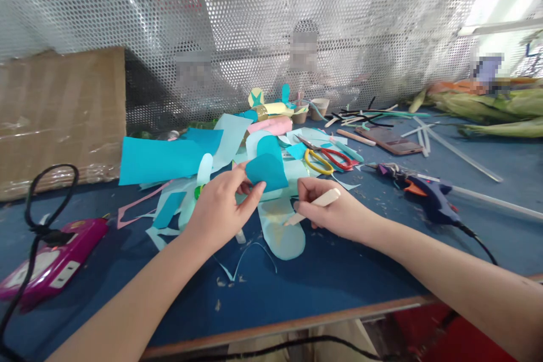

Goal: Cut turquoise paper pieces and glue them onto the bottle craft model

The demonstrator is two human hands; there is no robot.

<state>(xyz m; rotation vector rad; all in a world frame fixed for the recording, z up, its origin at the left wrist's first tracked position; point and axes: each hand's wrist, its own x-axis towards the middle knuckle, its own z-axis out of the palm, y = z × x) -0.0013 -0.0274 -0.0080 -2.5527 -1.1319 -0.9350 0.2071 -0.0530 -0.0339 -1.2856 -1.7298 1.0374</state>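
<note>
My left hand [223,209] pinches a rounded teal paper piece [266,168] between thumb and fingers and holds it up above the blue table [339,271]. My right hand [328,209] is closed around a flat wooden stick [316,204], whose tip points down at a pale blue oval paper cutout [282,232] lying on the table just below both hands.
Teal and pale blue paper sheets [169,158] and scraps lie behind the hands. Scissors [326,158] with yellow and red handles, a blue glue gun [428,195], a phone [392,140] and glue sticks lie to the right. A pink power strip [51,260] sits left. Cardboard [59,119] leans back left.
</note>
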